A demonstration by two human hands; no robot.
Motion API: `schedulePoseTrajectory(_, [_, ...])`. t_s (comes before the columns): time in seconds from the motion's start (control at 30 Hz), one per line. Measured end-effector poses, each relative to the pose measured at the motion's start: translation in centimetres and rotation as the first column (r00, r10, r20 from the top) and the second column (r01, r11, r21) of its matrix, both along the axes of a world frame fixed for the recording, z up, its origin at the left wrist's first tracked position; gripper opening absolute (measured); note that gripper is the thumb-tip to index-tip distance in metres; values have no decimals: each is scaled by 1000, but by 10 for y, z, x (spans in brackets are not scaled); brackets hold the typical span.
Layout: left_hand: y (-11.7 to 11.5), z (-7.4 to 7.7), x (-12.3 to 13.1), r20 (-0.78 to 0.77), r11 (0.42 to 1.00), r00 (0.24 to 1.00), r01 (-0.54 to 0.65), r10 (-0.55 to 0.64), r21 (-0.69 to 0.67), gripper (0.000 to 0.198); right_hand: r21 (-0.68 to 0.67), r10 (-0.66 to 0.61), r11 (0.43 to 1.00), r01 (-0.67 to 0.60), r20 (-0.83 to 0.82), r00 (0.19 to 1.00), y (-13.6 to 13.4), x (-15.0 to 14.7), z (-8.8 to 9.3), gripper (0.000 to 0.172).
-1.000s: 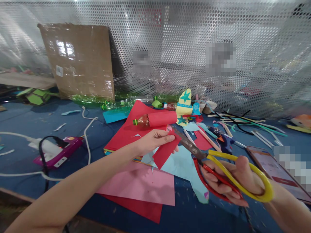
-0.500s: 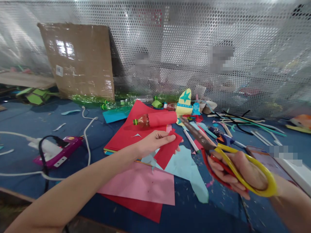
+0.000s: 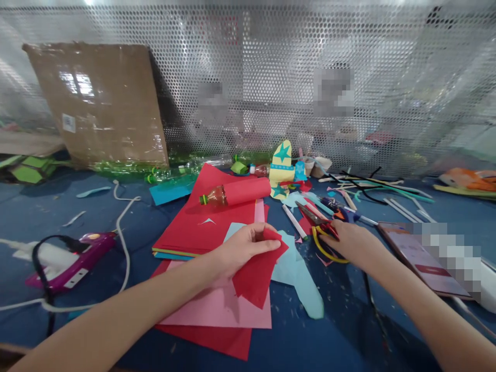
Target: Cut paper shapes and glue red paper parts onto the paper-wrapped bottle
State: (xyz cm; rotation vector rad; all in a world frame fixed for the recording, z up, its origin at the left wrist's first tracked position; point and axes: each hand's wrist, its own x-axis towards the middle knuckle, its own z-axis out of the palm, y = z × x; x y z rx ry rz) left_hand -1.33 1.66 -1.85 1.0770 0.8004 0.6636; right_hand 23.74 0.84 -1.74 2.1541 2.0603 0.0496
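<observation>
My left hand (image 3: 242, 247) pinches a small piece of red paper (image 3: 256, 271) by its top edge, just above the pink sheet (image 3: 217, 310). My right hand (image 3: 351, 243) is down on the blue table (image 3: 341, 330), its fingers closed over the yellow and red handles of the scissors (image 3: 316, 223). The scissors lie flat, blades pointing away to the left. A scrap of light blue paper (image 3: 300, 274) lies between my hands.
A bottle wrapped in red paper (image 3: 232, 192) lies on a stack of red sheets (image 3: 201, 227). Behind it stands a yellow paper plane with teal stars (image 3: 282, 168). A phone (image 3: 418, 258) lies right, a purple glue gun (image 3: 72, 258) left, cardboard (image 3: 101, 103) at the back.
My right hand has lowered the scissors from the air to the table, further from me. My left hand has dropped slightly with the red piece. The view has shifted.
</observation>
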Motion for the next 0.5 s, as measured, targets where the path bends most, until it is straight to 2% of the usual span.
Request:
schedulePoseTrajectory(0.1, [-4,2,2,-65,999,998,-10,8,-34,37,-3,19,1000,-19,26,999,-3,-1,3,31])
schedulePoseTrajectory(0.2, [-9,4,3,-63,997,998,13,-18,-77,42,-9,36,999,-36,45,998,-5,0,4,29])
schedulePoseTrajectory(0.37, [-10,4,5,-67,999,998,-1,-2,-54,43,-20,37,999,-37,19,999,-6,0,6,27])
schedulePoseTrajectory(0.5, [-10,3,6,-56,999,998,-13,10,-50,41,68,25,997,-24,-9,1000,-11,-11,14,25])
